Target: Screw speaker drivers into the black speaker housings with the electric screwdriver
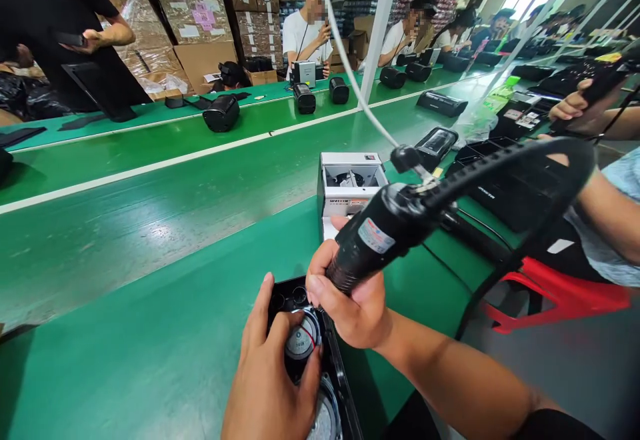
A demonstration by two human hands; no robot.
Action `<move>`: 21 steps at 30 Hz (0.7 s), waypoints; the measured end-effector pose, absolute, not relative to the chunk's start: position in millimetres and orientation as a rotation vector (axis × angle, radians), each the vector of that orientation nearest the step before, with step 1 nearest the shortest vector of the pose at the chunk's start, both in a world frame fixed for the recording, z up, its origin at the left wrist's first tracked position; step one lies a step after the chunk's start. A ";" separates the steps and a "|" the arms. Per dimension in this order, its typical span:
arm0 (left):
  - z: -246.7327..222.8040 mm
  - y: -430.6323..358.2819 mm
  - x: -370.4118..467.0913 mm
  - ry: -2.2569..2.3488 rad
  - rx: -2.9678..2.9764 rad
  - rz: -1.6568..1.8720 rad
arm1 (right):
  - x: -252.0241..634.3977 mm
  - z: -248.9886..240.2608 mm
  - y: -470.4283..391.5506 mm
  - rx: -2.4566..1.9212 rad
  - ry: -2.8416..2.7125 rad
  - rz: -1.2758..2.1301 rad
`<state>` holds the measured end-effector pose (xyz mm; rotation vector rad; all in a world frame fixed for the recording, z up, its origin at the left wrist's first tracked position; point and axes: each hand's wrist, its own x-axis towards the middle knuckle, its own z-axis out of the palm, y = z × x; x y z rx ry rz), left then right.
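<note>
- Far left: got a person in a black top (65, 20) standing across the green bench (150, 353), dark flat object in one hand.
- Next over, stacked plastic-wrapped cardboard boxes (193, 17), with a black speaker (221, 113) lying in front of them on the far strip of green.
- Near edge, about mid-view: left hand (275, 373) curled over the upper speaker driver (300, 345), gripping it between thumb and a bent finger. Red wire (309, 335) running across the driver's back.
- Both drivers sitting inside an open black speaker housing (344, 387) flat on the bench, lower driver (324, 417) partly behind the left hand.
- Right hand (353, 307) wrapped tight around a black electric screwdriver (377, 237), tilted tip-down toward the housing's edge. Can't tell about bit contact, fingers in the way.
- Just behind the right hand, a white WEIXIN screw feeder (350, 183).
- Off to the right, a red plastic stool (565, 297), plus a co-worker's hand (570, 105) holding something dark.
</note>
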<state>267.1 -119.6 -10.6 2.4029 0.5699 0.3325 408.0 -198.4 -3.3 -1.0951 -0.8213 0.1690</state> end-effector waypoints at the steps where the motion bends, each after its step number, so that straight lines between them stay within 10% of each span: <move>1: -9.8 -120.2 267.3 0.573 2.410 0.329 | 407.9 -2.6 -197.6 -1.112 -0.819 0.176; 21: -49.4 -96.8 262.2 0.467 2.454 0.485 | 407.8 -6.1 -186.3 -1.248 -0.797 0.156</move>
